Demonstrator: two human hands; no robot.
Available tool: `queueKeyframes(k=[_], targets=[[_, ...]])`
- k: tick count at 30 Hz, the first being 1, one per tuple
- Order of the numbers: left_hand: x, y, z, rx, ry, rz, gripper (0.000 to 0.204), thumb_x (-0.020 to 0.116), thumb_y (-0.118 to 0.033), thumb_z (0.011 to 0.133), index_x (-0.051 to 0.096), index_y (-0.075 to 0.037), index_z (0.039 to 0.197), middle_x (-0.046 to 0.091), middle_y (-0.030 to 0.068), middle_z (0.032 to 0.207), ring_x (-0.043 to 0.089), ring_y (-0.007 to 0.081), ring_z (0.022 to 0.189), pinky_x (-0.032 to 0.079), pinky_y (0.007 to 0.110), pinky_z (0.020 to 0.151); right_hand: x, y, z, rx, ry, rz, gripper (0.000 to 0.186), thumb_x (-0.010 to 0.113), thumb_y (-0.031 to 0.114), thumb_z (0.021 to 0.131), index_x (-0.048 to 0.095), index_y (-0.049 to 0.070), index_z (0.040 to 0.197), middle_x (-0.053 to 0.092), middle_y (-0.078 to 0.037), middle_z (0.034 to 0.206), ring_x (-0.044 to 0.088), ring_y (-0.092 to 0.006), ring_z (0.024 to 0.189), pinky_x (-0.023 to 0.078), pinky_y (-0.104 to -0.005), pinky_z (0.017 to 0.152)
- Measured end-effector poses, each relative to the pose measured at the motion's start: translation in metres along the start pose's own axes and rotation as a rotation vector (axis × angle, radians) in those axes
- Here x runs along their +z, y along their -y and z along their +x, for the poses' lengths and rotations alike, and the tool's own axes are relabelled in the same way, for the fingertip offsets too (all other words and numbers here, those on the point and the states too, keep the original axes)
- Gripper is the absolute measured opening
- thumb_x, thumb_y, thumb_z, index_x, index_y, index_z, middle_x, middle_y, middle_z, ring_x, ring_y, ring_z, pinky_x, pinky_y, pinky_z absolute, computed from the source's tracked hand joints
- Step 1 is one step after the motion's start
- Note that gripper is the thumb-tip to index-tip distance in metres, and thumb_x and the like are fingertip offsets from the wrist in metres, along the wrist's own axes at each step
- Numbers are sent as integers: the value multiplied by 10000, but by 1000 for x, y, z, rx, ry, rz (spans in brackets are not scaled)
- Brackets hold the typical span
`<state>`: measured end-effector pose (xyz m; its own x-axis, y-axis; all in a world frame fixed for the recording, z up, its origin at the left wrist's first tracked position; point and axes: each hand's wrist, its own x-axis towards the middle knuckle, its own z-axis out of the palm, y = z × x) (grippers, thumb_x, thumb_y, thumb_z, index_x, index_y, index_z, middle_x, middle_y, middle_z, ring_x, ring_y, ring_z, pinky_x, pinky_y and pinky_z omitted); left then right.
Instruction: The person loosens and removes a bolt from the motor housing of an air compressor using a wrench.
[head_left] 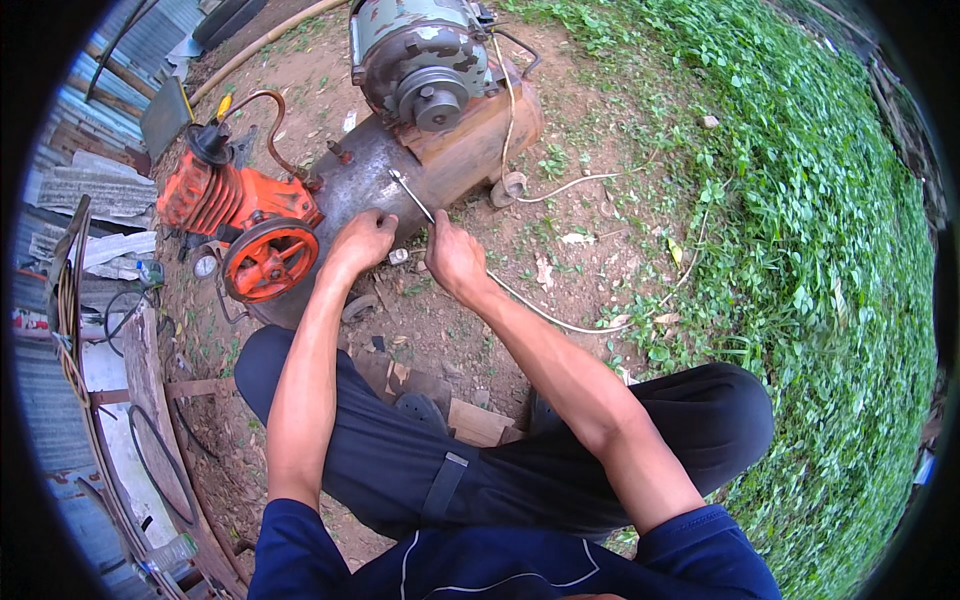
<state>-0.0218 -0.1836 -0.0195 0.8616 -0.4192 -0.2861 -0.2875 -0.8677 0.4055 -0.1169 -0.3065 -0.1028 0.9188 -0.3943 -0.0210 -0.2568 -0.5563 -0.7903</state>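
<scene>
A metal air compressor tank [365,170], grey and rust-brown, lies on its side in front of me. My right hand [458,260] is closed around the near end of a slim silver wrench [410,194]. The wrench's far end rests at a small spot on top of the tank. Beside it, my left hand [365,240] lies against the tank's near side with its fingers curled in; anything inside them is hidden. An orange compressor pump [205,195] with an orange pulley wheel [270,258] sits left of my left hand. Beyond the wrench stands a worn grey-green electric motor [410,50].
A pale cable [560,325] runs over the dirt to the right of the tank. A pressure gauge [205,266] sits beside the pulley wheel. Wooden boards [160,420] and corrugated metal sheets [50,390] line the left side. Green plants [800,280] cover the right.
</scene>
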Motion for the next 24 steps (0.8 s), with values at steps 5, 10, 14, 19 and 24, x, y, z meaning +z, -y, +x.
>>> queueKeyframes(k=[5,10,14,19,24], targets=[[-1,-4,-3,10,-5,16,464,506,-363,941,658,29,1135,659,285,1090,620,404,1098,459,440,952,-1,0,-3,-40,-57,-3,261,433,199,977,482,24,1163,676,-259,899,663,-456,799,515,-566,714],[0,-11,-4,11,-5,-2,448,504,-351,943,660,23,1135,659,283,1092,619,403,1101,459,436,956,0,-4,-4,-54,-65,-33,238,448,220,983,497,43,1135,676,-257,901,664,-449,791,516,-560,703],[4,-10,1,27,-12,-21,447,504,-353,943,656,15,1147,659,277,1105,616,400,1109,460,433,962,0,-7,-4,-40,-97,6,248,471,252,977,515,43,1102,678,-252,875,663,-449,793,512,-565,714],[3,-11,5,75,-237,-135,503,577,-354,928,574,24,1259,632,253,1201,613,383,1128,454,439,982,-10,-15,-3,91,-99,114,301,488,326,988,536,33,1035,668,-251,810,645,-471,791,486,-571,711],[-7,-52,7,535,-742,-291,758,727,-385,844,397,24,1390,450,247,1391,442,406,1298,356,474,1083,-35,-35,10,259,-418,412,440,532,441,978,586,8,927,649,-251,789,630,-459,766,467,-518,702]])
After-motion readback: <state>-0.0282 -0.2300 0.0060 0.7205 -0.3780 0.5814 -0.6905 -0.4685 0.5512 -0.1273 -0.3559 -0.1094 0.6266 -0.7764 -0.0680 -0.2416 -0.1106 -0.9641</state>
